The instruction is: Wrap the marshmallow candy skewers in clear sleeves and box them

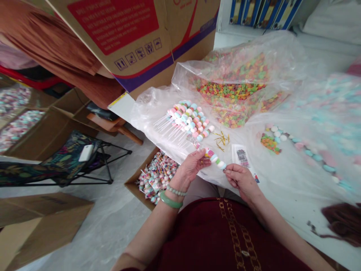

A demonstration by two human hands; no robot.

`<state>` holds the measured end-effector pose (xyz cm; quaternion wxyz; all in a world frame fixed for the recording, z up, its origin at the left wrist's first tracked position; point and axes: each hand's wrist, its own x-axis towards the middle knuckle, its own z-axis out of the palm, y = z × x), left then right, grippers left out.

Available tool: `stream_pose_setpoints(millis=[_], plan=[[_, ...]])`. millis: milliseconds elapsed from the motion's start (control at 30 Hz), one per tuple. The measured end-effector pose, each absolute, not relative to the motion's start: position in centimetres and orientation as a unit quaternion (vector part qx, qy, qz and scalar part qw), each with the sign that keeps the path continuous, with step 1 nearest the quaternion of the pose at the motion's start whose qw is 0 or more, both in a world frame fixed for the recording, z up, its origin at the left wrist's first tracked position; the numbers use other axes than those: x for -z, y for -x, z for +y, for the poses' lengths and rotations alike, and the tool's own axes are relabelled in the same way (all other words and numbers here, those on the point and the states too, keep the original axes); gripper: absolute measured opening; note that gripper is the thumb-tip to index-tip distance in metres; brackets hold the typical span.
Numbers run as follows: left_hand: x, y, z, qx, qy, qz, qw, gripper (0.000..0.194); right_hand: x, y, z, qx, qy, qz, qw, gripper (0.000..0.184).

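A marshmallow skewer [217,161] in pink, yellow, blue, white and green is stretched between my two hands, over the table's near edge. My left hand [194,165], with a green bangle and a bead bracelet on the wrist, grips its left end. At the other end, the fingertips of my right hand [239,176] pinch close to a blue marshmallow. Just beyond lie gold twist ties [222,140] and a printed label packet [241,156]. A pile of marshmallow skewers [188,118] rests to the left, white sticks pointing toward the table edge.
Clear bags of colourful ring-shaped pieces [234,90] fill the back. Loose marshmallows [310,150] lie to the right near a dark cloth [342,224]. A box of packed skewers [158,177] stands below the table's edge. A large carton [146,37] is behind; a folding chair [56,162] is left.
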<state>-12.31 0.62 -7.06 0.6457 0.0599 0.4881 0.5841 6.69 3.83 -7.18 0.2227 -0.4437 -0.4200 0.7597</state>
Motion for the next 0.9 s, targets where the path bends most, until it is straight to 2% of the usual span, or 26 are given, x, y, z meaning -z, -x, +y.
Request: stream_pose_setpoints(millis=[200,367,467,633,800,900], plan=[[6.4,12.8,0.4,-0.57,-0.089,0.507,0.641,0.019,6.4,-6.8,3.7,-0.804,0.424,-0.36,0.209,0.02],[5.6,12.0,-0.3,-0.543,-0.155,0.546,0.619,0.029,6.5,-6.9,3.1,-0.815,0.42,-0.363,0.164,0.021],[5.5,12.0,-0.7,-0.535,-0.159,0.557,0.615,0.031,6.6,-6.8,2.6,-0.77,0.439,-0.427,0.176,0.019],[6.1,12.6,-0.9,-0.59,-0.089,0.492,0.635,0.029,6.7,-6.5,1.9,-0.617,0.47,-0.598,0.203,0.015],[5.8,11.9,-0.5,-0.657,-0.051,0.46,0.595,0.023,6.7,-6.5,1.6,-0.591,0.469,-0.62,0.215,0.014],[5.4,10.6,-0.3,-0.687,-0.062,0.433,0.58,0.025,6.5,-6.5,1.6,-0.54,0.479,-0.643,0.257,0.013]])
